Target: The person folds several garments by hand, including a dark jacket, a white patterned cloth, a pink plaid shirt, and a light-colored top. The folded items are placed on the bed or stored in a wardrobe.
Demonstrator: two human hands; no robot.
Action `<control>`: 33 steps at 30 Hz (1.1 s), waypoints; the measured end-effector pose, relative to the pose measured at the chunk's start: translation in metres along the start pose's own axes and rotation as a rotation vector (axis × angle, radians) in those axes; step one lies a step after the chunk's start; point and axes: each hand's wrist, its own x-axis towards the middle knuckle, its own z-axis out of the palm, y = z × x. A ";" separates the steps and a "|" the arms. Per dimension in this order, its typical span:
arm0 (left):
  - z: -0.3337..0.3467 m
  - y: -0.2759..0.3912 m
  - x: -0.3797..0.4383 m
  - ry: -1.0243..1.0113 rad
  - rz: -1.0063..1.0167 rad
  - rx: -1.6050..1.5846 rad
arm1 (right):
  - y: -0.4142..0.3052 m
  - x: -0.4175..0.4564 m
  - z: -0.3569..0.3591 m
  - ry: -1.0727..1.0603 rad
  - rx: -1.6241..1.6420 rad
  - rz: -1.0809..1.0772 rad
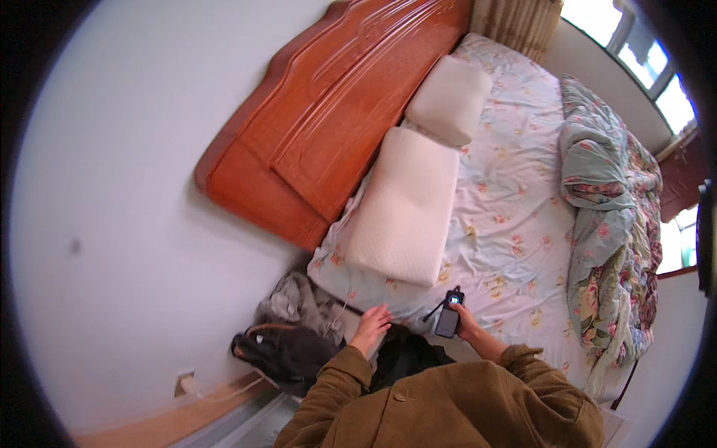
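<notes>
In my right hand is a small dark handheld electronic device with a lit round display and a strap, held over the near edge of the bed. My thumb rests beside the display. My left hand holds nothing, its fingers extended near the corner of the mattress. Just beyond my hands, a large cream contoured pillow lies on a floral bed sheet. A second cream pillow lies farther off, also along the headboard.
A carved reddish-brown wooden headboard stands against the white wall. Rumpled floral quilts lie along the bed's right side. Dark and grey cloth items are heaped at my left, near a plug and cord. A striped curtain hangs at the back.
</notes>
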 end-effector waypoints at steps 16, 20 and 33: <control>0.093 0.159 0.104 0.381 0.648 0.179 | 0.045 -0.087 -0.046 0.370 0.375 -0.233; 0.085 0.189 0.116 0.211 0.839 0.309 | 0.034 -0.091 -0.022 0.381 0.421 -0.221; 0.082 0.053 0.191 0.033 -0.146 0.199 | -0.058 -0.068 -0.045 0.205 0.452 -0.496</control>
